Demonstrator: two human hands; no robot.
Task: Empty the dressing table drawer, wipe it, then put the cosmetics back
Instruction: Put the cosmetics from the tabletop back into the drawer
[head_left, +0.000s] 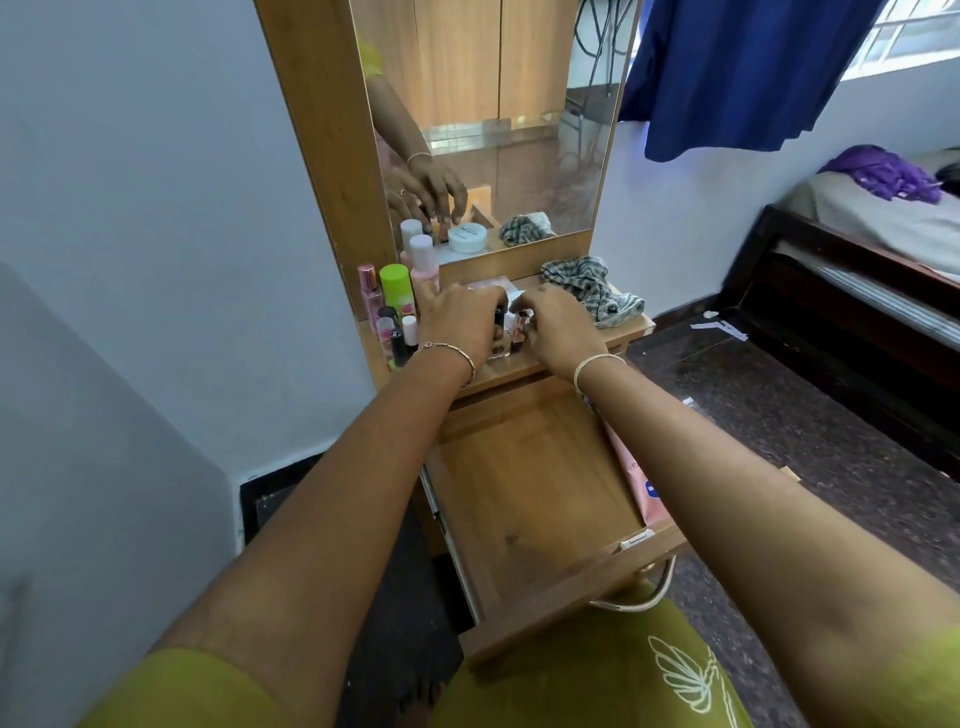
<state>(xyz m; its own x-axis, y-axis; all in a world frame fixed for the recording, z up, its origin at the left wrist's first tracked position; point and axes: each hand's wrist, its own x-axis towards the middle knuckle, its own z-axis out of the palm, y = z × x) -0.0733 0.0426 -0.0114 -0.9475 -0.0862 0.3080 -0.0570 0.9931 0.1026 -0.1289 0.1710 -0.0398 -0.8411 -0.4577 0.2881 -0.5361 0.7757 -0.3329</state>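
Note:
The wooden drawer (530, 499) is pulled out below the dressing table top (514, 371); its floor is bare except for a pink pouch (636, 480) lying along its right wall. On the top, my left hand (460, 325) is closed around several small cosmetics, with a glass foundation bottle (498, 345) showing under its fingers. My right hand (558, 327) pinches small lipstick-like items (519, 327) right beside it. Bottles stand at the left: a green-capped can (396, 288), a pink perfume (370, 293), a pink bottle with white cap (423, 260).
A checked cloth (592, 293) lies at the right of the table top. The mirror (493, 119) rises behind. A bed (872, 260) stands at the right, a blue curtain (727, 73) hangs above, and dark floor lies between.

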